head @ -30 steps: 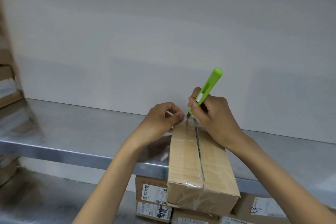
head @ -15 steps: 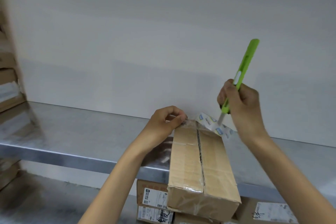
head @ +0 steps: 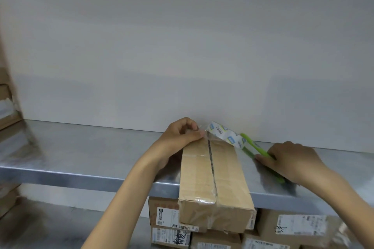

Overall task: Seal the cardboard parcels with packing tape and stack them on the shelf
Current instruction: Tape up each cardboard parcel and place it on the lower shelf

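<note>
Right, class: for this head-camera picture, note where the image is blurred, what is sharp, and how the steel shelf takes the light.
Head view: the cardboard stack at the left edge is smeared, and the lower right corner too; the parcel and printed tape end are fairly sharp; the steel shelf shows dull reflections without harsh glare.

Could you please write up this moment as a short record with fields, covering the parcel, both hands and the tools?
parcel: cardboard parcel lying on the metal shelf, near end overhanging the front edge
top seam: dark gap along its length; clear tape visible at the near end
left hand: pinches the tape strip at the parcel's far end
tape strip: printed white and blue, angled right toward the cutter
right hand: holds the green cutter down on the shelf, right of the parcel
below: labelled parcels under the shelf
</note>
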